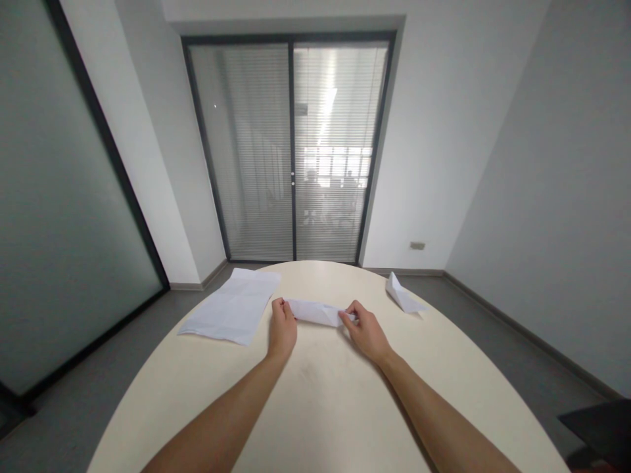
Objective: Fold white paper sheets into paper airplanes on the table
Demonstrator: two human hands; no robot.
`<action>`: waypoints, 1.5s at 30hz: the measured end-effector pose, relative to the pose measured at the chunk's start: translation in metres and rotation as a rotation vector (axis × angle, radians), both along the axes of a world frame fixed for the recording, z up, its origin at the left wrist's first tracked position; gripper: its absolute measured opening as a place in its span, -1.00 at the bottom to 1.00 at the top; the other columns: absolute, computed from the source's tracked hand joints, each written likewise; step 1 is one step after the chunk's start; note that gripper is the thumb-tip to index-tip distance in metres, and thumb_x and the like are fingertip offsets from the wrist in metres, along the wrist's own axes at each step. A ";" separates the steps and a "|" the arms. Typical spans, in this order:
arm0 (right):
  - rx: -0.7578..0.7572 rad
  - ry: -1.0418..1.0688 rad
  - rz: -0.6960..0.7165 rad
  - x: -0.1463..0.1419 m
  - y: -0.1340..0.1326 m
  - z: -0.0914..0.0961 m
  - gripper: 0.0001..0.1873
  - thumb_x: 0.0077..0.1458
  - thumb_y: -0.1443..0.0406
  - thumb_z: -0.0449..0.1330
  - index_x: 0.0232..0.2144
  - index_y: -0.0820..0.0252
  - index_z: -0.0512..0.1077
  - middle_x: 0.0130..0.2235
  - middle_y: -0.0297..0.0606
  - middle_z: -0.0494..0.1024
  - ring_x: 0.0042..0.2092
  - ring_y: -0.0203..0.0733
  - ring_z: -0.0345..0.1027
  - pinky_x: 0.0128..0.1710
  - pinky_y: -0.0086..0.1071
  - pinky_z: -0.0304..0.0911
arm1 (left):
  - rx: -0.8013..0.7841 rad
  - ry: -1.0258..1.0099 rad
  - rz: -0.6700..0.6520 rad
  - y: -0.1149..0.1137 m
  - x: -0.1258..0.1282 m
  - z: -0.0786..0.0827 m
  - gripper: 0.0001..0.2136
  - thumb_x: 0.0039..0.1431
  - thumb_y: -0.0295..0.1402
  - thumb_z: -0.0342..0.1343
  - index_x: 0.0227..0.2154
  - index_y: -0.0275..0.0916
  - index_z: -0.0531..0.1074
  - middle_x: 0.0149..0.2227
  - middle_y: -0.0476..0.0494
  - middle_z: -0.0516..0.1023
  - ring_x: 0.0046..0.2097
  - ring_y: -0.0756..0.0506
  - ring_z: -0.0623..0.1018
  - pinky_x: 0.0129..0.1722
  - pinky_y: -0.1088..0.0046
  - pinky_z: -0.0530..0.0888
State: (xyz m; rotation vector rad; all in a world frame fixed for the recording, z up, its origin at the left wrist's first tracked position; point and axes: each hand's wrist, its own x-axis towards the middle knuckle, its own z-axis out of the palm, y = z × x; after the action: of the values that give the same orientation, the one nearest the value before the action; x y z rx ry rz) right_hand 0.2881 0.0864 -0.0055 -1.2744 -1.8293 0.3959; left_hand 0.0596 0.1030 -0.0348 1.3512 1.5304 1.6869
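Note:
A long, narrow strip of folded white paper (pixel 315 312) stretches between my two hands, low over the table. My left hand (pixel 283 328) is closed on its left end, with the thumb and fingertips pinching the edge. At the other end my right hand (pixel 367 332) pinches the paper between thumb and fingers. Creases show near the right end, and both tips of the strip are partly hidden by my fingers.
White sheets of paper (pixel 234 305) lie flat at the left of the round cream table (pixel 320 407). A folded paper piece (pixel 401 295), with one part sticking up, sits near the right edge. A dark object (pixel 601 427) juts in at lower right. Glass doors (pixel 290 151) stand beyond.

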 end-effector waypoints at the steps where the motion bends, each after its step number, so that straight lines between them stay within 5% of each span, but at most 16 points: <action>1: 0.001 0.011 -0.003 0.000 0.000 0.000 -0.72 0.24 0.05 0.08 -0.37 0.10 0.32 -0.48 -0.37 0.47 -0.51 -0.23 0.24 -0.47 -0.38 0.11 | 0.004 -0.008 -0.019 -0.001 0.001 0.000 -0.83 0.37 -0.18 -0.14 -0.18 -0.14 0.22 -0.33 -0.09 0.47 -0.32 -0.09 0.53 -0.36 0.43 0.45; 11: 0.006 0.093 0.017 0.001 0.003 -0.003 -0.72 0.23 0.05 0.10 -0.36 0.11 0.31 -0.44 -0.35 0.49 -0.44 -0.22 0.31 -0.44 -0.39 0.16 | 0.035 -0.105 -0.305 -0.011 0.014 0.011 -0.56 0.10 -0.21 0.28 -0.06 -0.21 0.22 -0.14 -0.26 0.60 -0.18 -0.12 0.62 -0.13 0.31 0.51; 16: 0.041 0.111 0.020 0.001 0.004 -0.004 -0.74 0.22 0.07 0.11 -0.34 0.13 0.34 -0.42 -0.30 0.51 -0.39 -0.18 0.35 -0.42 -0.37 0.21 | -0.004 -0.176 -0.335 -0.012 0.015 0.015 -0.45 0.04 -0.32 0.33 0.04 -0.23 0.19 -0.11 -0.29 0.59 -0.14 -0.14 0.63 -0.14 0.33 0.54; 22: -0.007 0.089 0.076 0.003 0.003 -0.003 -0.71 0.24 0.13 0.09 -0.05 0.10 0.37 -0.31 -0.31 0.59 -0.38 -0.18 0.41 -0.35 -0.33 0.29 | -0.009 -0.177 -0.303 -0.010 0.012 0.011 -0.44 0.04 -0.29 0.33 0.05 -0.23 0.20 -0.16 -0.25 0.60 -0.19 -0.13 0.64 -0.18 0.34 0.54; 31: 0.228 -0.178 0.070 -0.007 -0.007 0.008 -0.67 0.21 0.13 0.19 -0.02 0.12 0.47 -0.15 -0.16 0.61 -0.13 -0.06 0.45 -0.05 -0.15 0.29 | -0.005 -0.126 -0.369 -0.014 0.017 0.011 -0.43 -0.01 -0.32 0.33 0.05 -0.20 0.23 -0.25 -0.15 0.62 -0.27 -0.10 0.62 -0.25 0.40 0.51; 35: 0.231 -0.246 0.106 -0.009 -0.007 0.011 -0.73 0.30 0.15 0.09 -0.14 0.12 0.52 -0.19 -0.18 0.62 -0.16 -0.07 0.44 -0.07 -0.15 0.27 | 0.024 0.000 -0.346 -0.015 0.017 0.010 -0.38 0.04 -0.35 0.27 0.15 -0.20 0.17 -0.21 -0.15 0.60 -0.23 -0.10 0.61 -0.19 0.35 0.51; 39: 0.244 -0.277 0.128 -0.008 -0.006 0.010 -0.71 0.34 0.16 0.04 -0.20 0.13 0.52 -0.25 -0.20 0.62 -0.19 -0.09 0.44 -0.09 -0.17 0.25 | 0.255 0.283 -0.173 -0.024 0.016 0.019 -0.21 0.09 -0.41 0.22 0.33 -0.12 -0.05 0.22 -0.31 0.34 0.18 -0.20 0.42 0.16 0.13 0.37; 42: 0.229 -0.282 0.156 -0.008 -0.006 0.010 -0.71 0.34 0.16 0.04 -0.20 0.14 0.51 -0.25 -0.21 0.62 -0.20 -0.10 0.45 -0.08 -0.18 0.24 | 0.374 0.591 -0.142 -0.034 0.018 0.028 -0.32 0.14 -0.44 0.17 0.30 -0.10 0.09 0.36 -0.26 0.12 0.38 -0.25 0.11 0.33 0.00 0.12; 45: 0.208 -0.286 0.178 -0.009 -0.007 0.010 -0.73 0.34 0.18 0.03 -0.17 0.13 0.51 -0.23 -0.20 0.62 -0.18 -0.10 0.46 -0.06 -0.17 0.24 | 0.371 0.818 -0.273 -0.041 0.021 0.031 -0.52 0.18 -0.47 0.11 0.17 -0.08 0.31 0.33 -0.18 0.21 0.39 -0.25 0.09 0.35 -0.08 0.01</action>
State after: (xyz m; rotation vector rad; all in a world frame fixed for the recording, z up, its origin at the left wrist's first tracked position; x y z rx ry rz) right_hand 0.2791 0.0791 0.0047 -1.0699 -2.1714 0.1159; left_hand 0.0801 0.0618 -0.0041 2.5369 1.3301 1.3407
